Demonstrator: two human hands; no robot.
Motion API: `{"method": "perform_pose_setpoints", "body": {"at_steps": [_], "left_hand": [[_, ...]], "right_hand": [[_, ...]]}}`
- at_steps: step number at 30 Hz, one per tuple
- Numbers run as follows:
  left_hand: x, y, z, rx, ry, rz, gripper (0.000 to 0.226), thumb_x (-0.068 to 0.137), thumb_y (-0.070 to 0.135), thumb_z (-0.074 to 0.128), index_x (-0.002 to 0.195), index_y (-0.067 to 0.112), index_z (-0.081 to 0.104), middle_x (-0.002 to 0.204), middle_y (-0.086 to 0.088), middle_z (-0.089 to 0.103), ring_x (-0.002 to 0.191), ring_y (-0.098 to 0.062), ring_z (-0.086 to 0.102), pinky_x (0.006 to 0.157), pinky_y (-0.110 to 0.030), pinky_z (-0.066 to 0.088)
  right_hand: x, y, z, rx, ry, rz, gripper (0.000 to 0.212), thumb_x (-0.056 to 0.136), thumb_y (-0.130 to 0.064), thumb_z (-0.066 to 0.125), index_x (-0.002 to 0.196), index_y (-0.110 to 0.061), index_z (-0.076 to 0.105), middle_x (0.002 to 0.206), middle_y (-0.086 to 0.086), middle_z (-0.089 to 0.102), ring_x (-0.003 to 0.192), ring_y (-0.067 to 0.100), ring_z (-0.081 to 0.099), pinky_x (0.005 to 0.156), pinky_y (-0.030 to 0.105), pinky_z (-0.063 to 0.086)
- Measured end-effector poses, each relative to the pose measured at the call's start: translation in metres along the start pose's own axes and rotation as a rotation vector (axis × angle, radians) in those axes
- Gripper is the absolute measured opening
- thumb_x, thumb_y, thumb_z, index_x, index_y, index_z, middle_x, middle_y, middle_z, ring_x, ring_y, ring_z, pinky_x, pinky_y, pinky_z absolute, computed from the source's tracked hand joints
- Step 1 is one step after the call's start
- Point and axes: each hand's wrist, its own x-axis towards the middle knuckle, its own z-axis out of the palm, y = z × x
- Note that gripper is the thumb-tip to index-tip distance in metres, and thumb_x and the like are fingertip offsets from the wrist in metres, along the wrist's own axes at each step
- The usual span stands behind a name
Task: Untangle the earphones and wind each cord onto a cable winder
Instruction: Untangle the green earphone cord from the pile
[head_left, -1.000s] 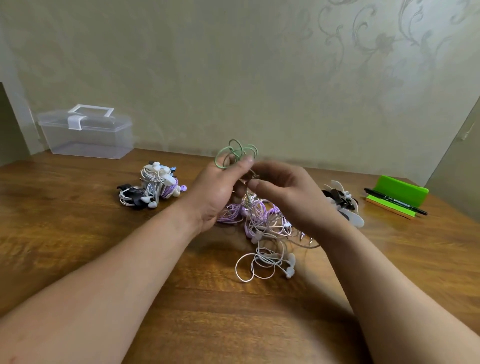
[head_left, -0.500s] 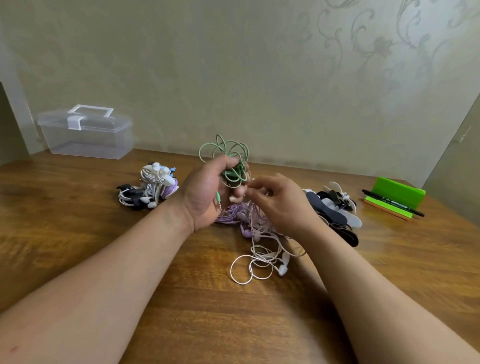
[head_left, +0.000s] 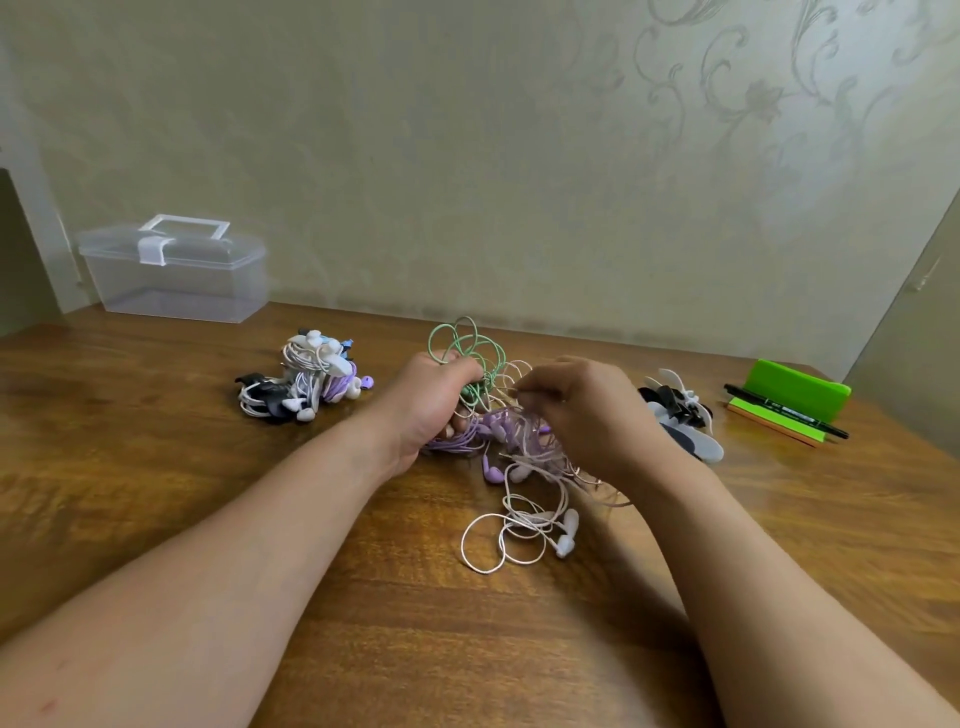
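Wooden table (head_left: 156, 493) against beige wall (head_left: 467, 156); faint floral scrollwork.

green cord (head_left: 470, 345) looped, aloft | purple-white tangle (head_left: 511, 441) beneath it | winders (head_left: 680, 415), seemingly black-white, right

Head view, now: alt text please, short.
Two bare hands work a tangle of earphone cords over a wooden table: the left hand grips green cord loops, the right hand pinches pale cords. Wound earphones lie left, winders right.
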Motion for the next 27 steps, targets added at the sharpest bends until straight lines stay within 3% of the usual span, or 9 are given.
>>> {"method": "perform_pose_setpoints", "body": {"at_steps": [8, 11, 13, 16, 18, 21, 23, 25, 27], "left_hand": [[-0.008, 0.002, 0.007, 0.003, -0.059, 0.003, 0.022, 0.101, 0.021, 0.056, 0.079, 0.020, 0.060, 0.067, -0.003, 0.059, 0.052, -0.013, 0.056, 0.054, -0.025, 0.041], [-0.010, 0.003, 0.008, -0.057, -0.081, 0.024, 0.021, 0.101, 0.021, 0.058, 0.081, 0.020, 0.063, 0.074, -0.008, 0.064, 0.065, -0.021, 0.062, 0.065, -0.031, 0.047], [-0.013, 0.005, 0.009, -0.090, -0.093, 0.043, 0.023, 0.101, 0.019, 0.058, 0.079, 0.020, 0.063, 0.072, -0.007, 0.065, 0.065, -0.022, 0.062, 0.062, -0.031, 0.047], [-0.014, 0.006, 0.009, -0.091, -0.057, 0.091, 0.022, 0.102, 0.017, 0.056, 0.081, 0.020, 0.063, 0.070, 0.000, 0.064, 0.060, -0.013, 0.061, 0.054, -0.023, 0.046], [-0.015, 0.009, 0.008, -0.135, -0.001, 0.136, 0.023, 0.101, 0.015, 0.055, 0.079, 0.019, 0.059, 0.066, -0.001, 0.062, 0.052, -0.010, 0.055, 0.049, -0.021, 0.041], [-0.015, 0.016, 0.000, -0.227, 0.033, 0.173, 0.024, 0.093, 0.021, 0.055, 0.071, 0.013, 0.057, 0.059, -0.007, 0.057, 0.047, -0.014, 0.044, 0.041, -0.022, 0.030], [-0.017, 0.019, -0.003, -0.229, -0.070, 0.151, 0.023, 0.081, 0.029, 0.052, 0.066, 0.012, 0.056, 0.054, -0.007, 0.055, 0.047, -0.019, 0.042, 0.041, -0.023, 0.027], [-0.017, 0.020, -0.004, -0.229, -0.206, 0.125, 0.025, 0.077, 0.028, 0.050, 0.063, 0.008, 0.054, 0.051, -0.010, 0.052, 0.053, -0.027, 0.045, 0.046, -0.028, 0.028], [-0.017, 0.018, -0.004, -0.183, -0.241, 0.091, 0.024, 0.077, 0.027, 0.051, 0.066, 0.005, 0.054, 0.051, -0.013, 0.050, 0.052, -0.029, 0.048, 0.042, -0.023, 0.029]], "right_hand": [[0.000, -0.004, 0.000, -0.170, 0.077, -0.094, 0.012, 0.096, -0.009, 0.066, 0.099, -0.017, 0.074, 0.089, 0.002, 0.071, 0.079, 0.028, 0.062, 0.065, 0.037, 0.049], [0.002, -0.007, 0.001, -0.177, 0.191, -0.124, 0.010, 0.093, -0.006, 0.064, 0.092, -0.016, 0.065, 0.071, -0.003, 0.057, 0.066, 0.031, 0.050, 0.056, 0.038, 0.043], [0.002, -0.009, 0.002, -0.138, 0.217, -0.171, 0.016, 0.090, -0.001, 0.064, 0.085, -0.016, 0.059, 0.070, -0.003, 0.052, 0.062, 0.031, 0.045, 0.053, 0.040, 0.043], [0.001, -0.008, 0.004, -0.082, 0.235, -0.172, 0.015, 0.090, 0.001, 0.066, 0.088, -0.013, 0.061, 0.081, 0.001, 0.064, 0.070, 0.029, 0.055, 0.060, 0.044, 0.051], [-0.003, -0.008, 0.000, 0.049, 0.225, -0.079, 0.012, 0.093, -0.007, 0.067, 0.092, -0.018, 0.062, 0.089, -0.006, 0.069, 0.079, 0.020, 0.062, 0.067, 0.037, 0.054], [-0.011, -0.022, -0.010, 0.369, 0.050, 0.077, 0.013, 0.092, -0.007, 0.066, 0.091, -0.019, 0.064, 0.078, -0.011, 0.070, 0.067, 0.006, 0.063, 0.058, 0.021, 0.046], [-0.013, -0.033, -0.014, 0.717, -0.189, 0.176, 0.012, 0.093, 0.003, 0.063, 0.092, -0.009, 0.060, 0.067, -0.002, 0.067, 0.051, 0.012, 0.059, 0.044, 0.023, 0.042], [-0.014, -0.037, -0.018, 1.019, -0.490, 0.255, 0.013, 0.092, 0.006, 0.060, 0.095, -0.006, 0.055, 0.075, 0.011, 0.068, 0.049, 0.017, 0.063, 0.036, 0.023, 0.041], [-0.017, -0.035, -0.019, 1.103, -0.760, 0.301, 0.014, 0.092, 0.002, 0.057, 0.103, -0.006, 0.053, 0.094, 0.017, 0.069, 0.057, 0.021, 0.069, 0.037, 0.022, 0.046]]}}
